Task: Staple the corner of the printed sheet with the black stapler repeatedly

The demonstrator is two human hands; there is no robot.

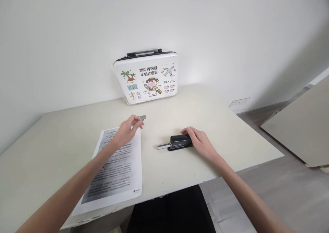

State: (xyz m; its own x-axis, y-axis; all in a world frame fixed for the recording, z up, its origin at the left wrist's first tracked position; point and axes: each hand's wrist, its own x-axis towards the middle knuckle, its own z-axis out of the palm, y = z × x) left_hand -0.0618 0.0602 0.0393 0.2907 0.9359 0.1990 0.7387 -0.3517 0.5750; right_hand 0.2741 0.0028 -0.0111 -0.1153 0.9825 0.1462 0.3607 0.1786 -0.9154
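A black stapler (177, 141) lies on the table with its metal staple tray (163, 146) slid out to the left. My right hand (197, 139) is wrapped over the stapler's right end. Between the thumb and fingers of my left hand (128, 131) is a small grey strip of staples (143, 117), held above the table near the top of a printed sheet (120, 178). My left hand and forearm cover part of that sheet.
A white case (151, 78) with travel cartoons and a black handle stands against the wall at the back of the table (210, 119). At the right, beyond the table's edge, is another pale panel (303, 123) above the grey floor. A black seat or clothing (172, 212) shows below the front edge.
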